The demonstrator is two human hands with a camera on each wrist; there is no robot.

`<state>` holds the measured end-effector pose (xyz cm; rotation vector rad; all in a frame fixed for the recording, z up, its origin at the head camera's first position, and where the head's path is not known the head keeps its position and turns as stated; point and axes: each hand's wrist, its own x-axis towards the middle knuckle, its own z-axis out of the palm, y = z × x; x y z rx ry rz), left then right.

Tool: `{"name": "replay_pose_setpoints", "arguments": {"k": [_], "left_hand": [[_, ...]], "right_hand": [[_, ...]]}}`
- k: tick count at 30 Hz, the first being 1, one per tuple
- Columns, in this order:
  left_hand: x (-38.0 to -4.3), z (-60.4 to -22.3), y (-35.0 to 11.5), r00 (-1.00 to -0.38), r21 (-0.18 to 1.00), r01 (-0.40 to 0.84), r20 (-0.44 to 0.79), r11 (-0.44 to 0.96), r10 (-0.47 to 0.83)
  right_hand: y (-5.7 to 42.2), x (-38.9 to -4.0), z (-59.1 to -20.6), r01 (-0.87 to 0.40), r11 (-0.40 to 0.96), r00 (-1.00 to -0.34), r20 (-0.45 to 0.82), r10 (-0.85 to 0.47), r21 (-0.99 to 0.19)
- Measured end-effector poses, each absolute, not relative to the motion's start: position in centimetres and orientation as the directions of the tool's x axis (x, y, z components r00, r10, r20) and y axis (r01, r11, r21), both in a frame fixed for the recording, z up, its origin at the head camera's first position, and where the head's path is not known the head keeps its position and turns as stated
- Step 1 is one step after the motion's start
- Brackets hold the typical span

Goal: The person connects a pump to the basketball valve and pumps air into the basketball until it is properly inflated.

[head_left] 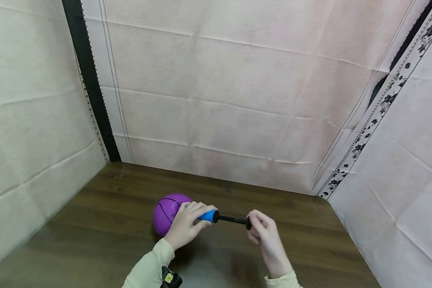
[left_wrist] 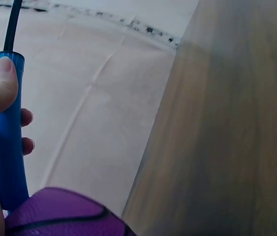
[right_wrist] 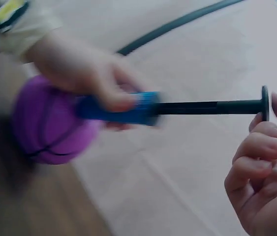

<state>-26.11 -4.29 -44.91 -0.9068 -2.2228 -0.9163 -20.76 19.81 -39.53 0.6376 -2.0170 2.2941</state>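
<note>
A small purple ball [head_left: 165,214] with black seam lines is at the left end of a blue hand pump [head_left: 209,216]. My left hand [head_left: 187,224] grips the blue barrel close to the ball, thumb along its side in the left wrist view. From the barrel's other end a black plunger rod [right_wrist: 192,108] sticks out. At the rod's far end is a flat black disc handle [right_wrist: 264,104], which my right hand [head_left: 266,238] pinches between thumb and fingers. Where the pump meets the ball is hidden behind the left hand.
A brown wood-grain table [head_left: 104,224] lies under the hands. Pale creased cloth walls [head_left: 216,100] enclose it at the back and both sides, with a black strip [head_left: 93,80] at the back left corner and a floral border [head_left: 374,116] at right.
</note>
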Motion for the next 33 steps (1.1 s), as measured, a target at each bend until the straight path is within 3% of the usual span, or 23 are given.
{"name": "replay_pose_setpoints", "arguments": {"k": [3,6,14,20,23,27,33], "left_hand": [[-26.3,-44.9,-4.5,-0.629,0.412,0.744,0.698,0.526,0.343],[-26.2,-44.9,-4.4,-0.631,0.425,0.746,0.696,0.513,0.341],[-25.0,-45.0,-2.2,-0.578,0.353,0.779,0.726,0.519,0.373],[-24.7,-44.6,-2.4,-0.620,0.403,0.763,0.679,0.506,0.394],[-25.1,-44.5,-3.0,-0.631,0.416,0.757,0.666,0.503,0.399],[-25.7,-44.6,-4.0,-0.647,0.422,0.731,0.679,0.536,0.348],[-25.9,-44.3,-4.8,-0.666,0.448,0.719,0.663,0.530,0.343]], "right_hand": [[20.9,-20.4,-38.7,-0.364,-0.189,-0.877,0.404,-0.259,-0.912],[21.0,-20.4,-38.4,-0.377,-0.178,-0.849,0.416,-0.325,-0.909],[18.2,-21.4,-40.3,-0.142,-0.026,-0.931,0.143,-0.335,-0.989],[17.5,-21.4,-40.8,-0.063,0.039,-0.962,0.050,-0.267,-0.997],[18.2,-21.2,-40.3,-0.097,-0.015,-0.968,0.098,-0.232,-0.995],[19.9,-20.6,-39.3,-0.241,-0.138,-0.944,0.265,-0.196,-0.961],[21.1,-20.4,-38.8,-0.365,-0.188,-0.851,0.409,-0.330,-0.912]]}}
